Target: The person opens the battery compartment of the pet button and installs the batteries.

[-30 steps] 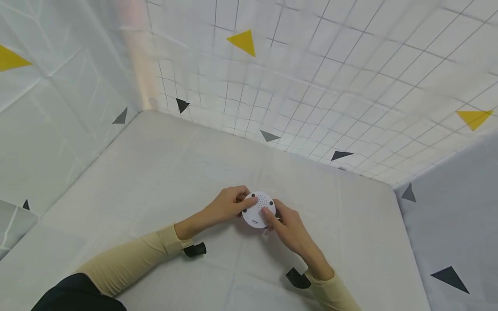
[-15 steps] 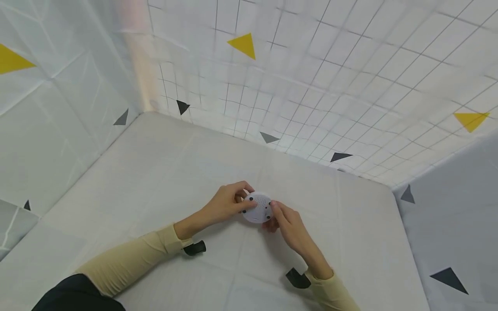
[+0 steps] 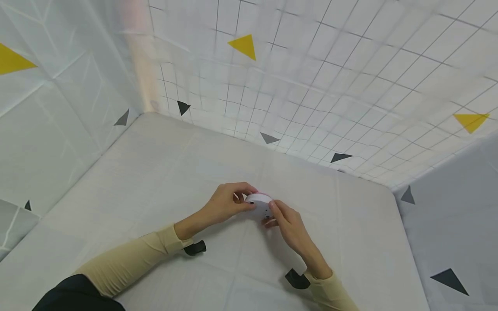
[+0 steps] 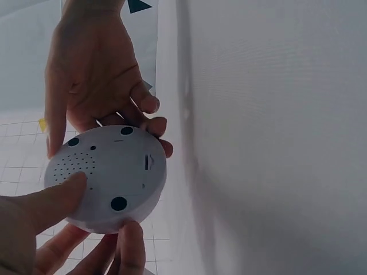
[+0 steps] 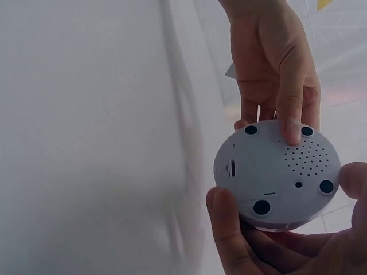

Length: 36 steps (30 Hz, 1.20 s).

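Observation:
A round white device [image 3: 260, 206] is held up between both hands over the table. Its underside carries dark round feet, a patch of small speaker holes and a slotted cover, plain in the right wrist view on the device [image 5: 258, 177]. A pink edge shows on its far side in the head view. My left hand [image 3: 227, 201] grips the left rim, thumb across the underside by the holes and fingers behind. My right hand [image 3: 289, 222] pinches the opposite rim between thumb and fingers. The device's top face is hidden.
A pale cloth-covered table [image 3: 186, 164] lies beneath the hands. White sheet walls surround it, the back one with a grid [image 3: 295, 77] and yellow and dark triangles. A black wrist mount [image 3: 195, 248] sits at the left cuff.
The device has tilted, so its underside looks narrower and its side wall and pink edge now show in the head view. The right thumb has moved from the underside to the rim.

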Motion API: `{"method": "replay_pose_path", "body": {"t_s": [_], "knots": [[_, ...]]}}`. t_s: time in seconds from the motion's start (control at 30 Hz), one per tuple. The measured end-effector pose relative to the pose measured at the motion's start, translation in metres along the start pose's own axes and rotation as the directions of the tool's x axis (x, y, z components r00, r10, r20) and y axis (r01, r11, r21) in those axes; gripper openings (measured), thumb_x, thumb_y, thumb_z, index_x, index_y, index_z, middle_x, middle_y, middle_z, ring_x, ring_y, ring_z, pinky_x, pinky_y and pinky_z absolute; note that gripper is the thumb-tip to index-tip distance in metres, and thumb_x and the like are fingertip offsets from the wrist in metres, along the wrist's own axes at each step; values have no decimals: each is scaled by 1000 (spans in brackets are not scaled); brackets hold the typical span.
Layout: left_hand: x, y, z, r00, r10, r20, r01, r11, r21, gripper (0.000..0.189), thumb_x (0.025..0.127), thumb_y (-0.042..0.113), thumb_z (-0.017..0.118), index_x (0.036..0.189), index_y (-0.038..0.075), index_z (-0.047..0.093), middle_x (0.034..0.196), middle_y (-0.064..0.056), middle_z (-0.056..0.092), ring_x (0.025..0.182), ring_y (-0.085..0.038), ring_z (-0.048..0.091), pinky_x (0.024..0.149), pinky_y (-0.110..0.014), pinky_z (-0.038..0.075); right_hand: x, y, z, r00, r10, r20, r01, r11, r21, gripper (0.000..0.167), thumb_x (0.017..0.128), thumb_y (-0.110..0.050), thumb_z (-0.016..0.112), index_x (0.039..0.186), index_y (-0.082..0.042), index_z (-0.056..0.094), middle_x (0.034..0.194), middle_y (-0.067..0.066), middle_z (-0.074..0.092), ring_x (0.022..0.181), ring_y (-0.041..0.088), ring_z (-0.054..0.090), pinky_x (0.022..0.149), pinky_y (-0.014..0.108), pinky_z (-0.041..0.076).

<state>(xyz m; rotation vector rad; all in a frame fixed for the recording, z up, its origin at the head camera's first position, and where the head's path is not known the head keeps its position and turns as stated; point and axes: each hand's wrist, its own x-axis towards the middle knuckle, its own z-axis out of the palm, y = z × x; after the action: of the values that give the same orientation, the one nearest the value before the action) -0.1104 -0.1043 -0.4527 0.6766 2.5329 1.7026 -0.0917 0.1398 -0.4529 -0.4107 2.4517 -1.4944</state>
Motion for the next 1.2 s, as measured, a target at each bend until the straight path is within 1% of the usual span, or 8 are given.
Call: {"method": "replay_pose_path", "body": {"t_s": [0.17,0.27,0.4,0.57,0.8,0.93,1.07,1.2], "knots": [[0,-1,-1,1000,-8,-15,8,1000,-5,38,86,8,87,121,16,75,110,5,76,85,-21,67,78,-34,59,3,3,0,999,-40,-7,40,999,19,37,112,-34,52,139,-10,60,120,20,73,102,31,75,88,35,62],[1,-3,0,999,-27,-18,27,1000,-14,41,85,3,85,123,13,74,114,2,75,90,-23,67,85,-38,61,4,6,-1,998,-49,-29,49,999,-4,39,110,-32,58,143,-10,57,125,18,72,110,32,74,97,41,59],[2,-6,0,999,-36,-23,35,999,-13,44,83,-5,80,124,10,72,119,-1,74,99,-23,68,92,-39,60,6,8,-2,999,-20,-49,19,1000,-24,47,105,-33,67,145,-11,56,137,14,68,126,32,68,108,51,51],[3,-10,0,999,-27,-26,27,1000,3,45,83,-10,73,125,7,70,123,-4,74,109,-22,69,97,-41,59,8,11,-1,999,-13,-34,14,1000,4,56,99,-28,76,147,-9,53,149,14,59,138,34,59,110,48,50],[2,-12,2,999,-29,-23,30,999,35,47,82,-8,76,126,6,69,125,-5,74,114,-22,69,98,-39,59,9,17,4,992,-115,-48,117,992,39,59,95,-14,80,146,-3,52,149,19,58,139,39,57,108,41,51],[1,-13,4,999,-43,-32,44,998,50,49,80,-8,77,126,6,68,126,-6,73,114,-24,69,97,-41,59,9,19,7,984,-166,-66,165,986,-16,60,94,-15,82,145,-3,53,148,18,59,137,39,59,107,43,53],[-1,-13,6,998,-59,-22,61,996,73,52,79,-10,77,127,7,67,128,-7,72,115,-25,69,97,-42,58,9,20,10,983,-165,-81,157,983,-96,67,89,-18,87,145,-5,54,144,15,62,131,34,62,103,43,56],[-1,-14,9,997,-79,2,79,994,73,53,78,-11,77,127,7,67,126,-7,72,114,-25,67,96,-42,58,10,22,13,979,-179,-95,165,976,-140,73,82,-13,92,144,-3,55,140,13,64,125,31,65,98,42,58]]}}
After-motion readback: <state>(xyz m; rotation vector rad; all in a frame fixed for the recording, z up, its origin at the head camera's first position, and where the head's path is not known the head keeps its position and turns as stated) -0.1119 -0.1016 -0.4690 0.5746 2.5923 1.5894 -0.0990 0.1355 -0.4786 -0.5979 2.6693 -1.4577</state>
